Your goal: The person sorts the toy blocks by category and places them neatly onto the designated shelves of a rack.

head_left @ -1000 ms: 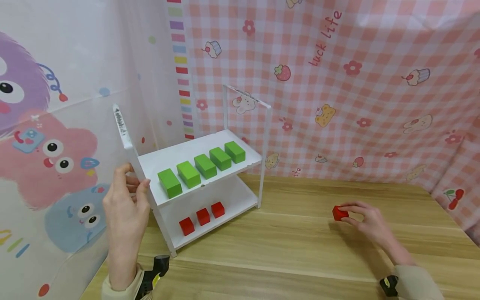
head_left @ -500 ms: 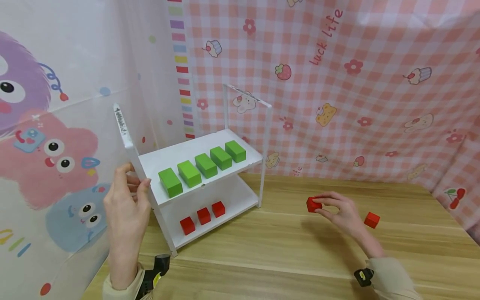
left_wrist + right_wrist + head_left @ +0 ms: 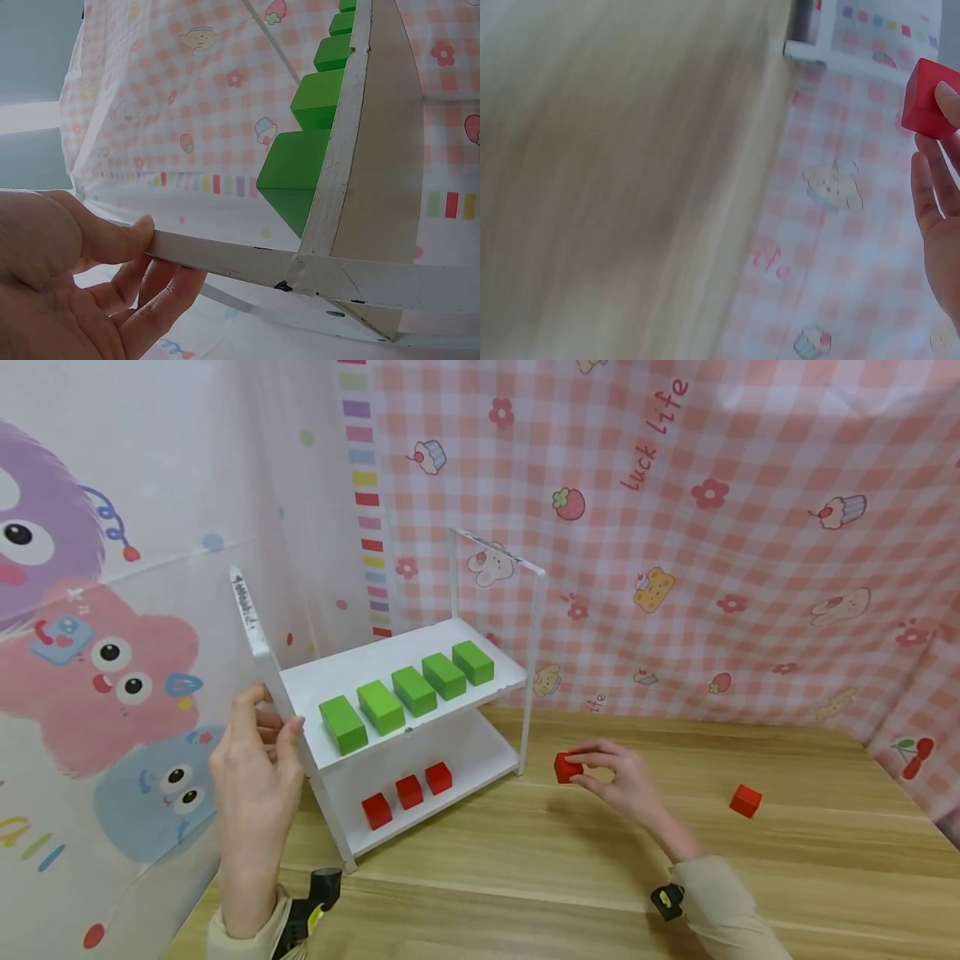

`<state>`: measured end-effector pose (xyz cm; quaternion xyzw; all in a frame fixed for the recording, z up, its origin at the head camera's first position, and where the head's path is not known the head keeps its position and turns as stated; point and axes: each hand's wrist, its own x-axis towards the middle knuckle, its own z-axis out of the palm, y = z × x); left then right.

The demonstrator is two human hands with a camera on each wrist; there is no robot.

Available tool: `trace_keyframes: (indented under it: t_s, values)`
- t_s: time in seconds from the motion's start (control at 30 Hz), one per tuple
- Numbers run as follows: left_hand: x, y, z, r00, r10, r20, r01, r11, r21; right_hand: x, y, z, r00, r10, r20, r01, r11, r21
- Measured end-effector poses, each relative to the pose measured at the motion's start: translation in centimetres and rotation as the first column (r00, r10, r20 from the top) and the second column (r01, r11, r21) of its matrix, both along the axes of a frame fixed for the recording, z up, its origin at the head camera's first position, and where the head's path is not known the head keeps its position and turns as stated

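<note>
A white two-tier shelf (image 3: 420, 739) stands at the left of the table. My left hand (image 3: 258, 785) grips its near left upright; in the left wrist view the thumb lies on one side of the white bar (image 3: 217, 255) and the fingers curl behind it. Several green blocks (image 3: 415, 691) line the upper tier. Three red cubes (image 3: 409, 792) sit in a row on the lower tier. Between thumb and fingers my right hand (image 3: 618, 781) pinches another red cube (image 3: 928, 97), held above the table just right of the shelf. One more red cube (image 3: 746, 801) lies on the table at the right.
The wooden table (image 3: 600, 885) reaches back to a pink checked cloth (image 3: 637, 527) hanging behind it. A white cartoon-printed cloth (image 3: 150, 610) hangs at the left, close to the shelf's left side.
My right hand has carried its red cube leftward toward the shelf, uncovering the loose red cube on the right. The left hand keeps its grip on the shelf.
</note>
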<state>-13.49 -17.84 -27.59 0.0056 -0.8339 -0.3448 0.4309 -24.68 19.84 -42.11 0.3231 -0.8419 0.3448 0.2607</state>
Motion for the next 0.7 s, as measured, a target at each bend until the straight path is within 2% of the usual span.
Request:
trace_keyframes:
  t_s: [0.13,0.33,0.7]
  values:
    - [0.0,0.0,-0.1,1.0,-0.001,-0.009,0.001,1.0,0.0,-0.4,-1.5,-0.4,1.0,0.022,0.018,-0.022,1.0,-0.015]
    - [-0.1,0.1,0.0,1.0,0.004,-0.011,-0.004,1.0,-0.001,-1.1,-3.8,-1.1,0.999,0.015,0.045,-0.014,0.999,-0.03]
    - [-0.1,0.0,-0.1,1.0,-0.002,-0.013,0.002,1.0,0.002,-2.4,-7.9,-2.3,0.992,0.078,0.102,-0.067,0.992,-0.103]
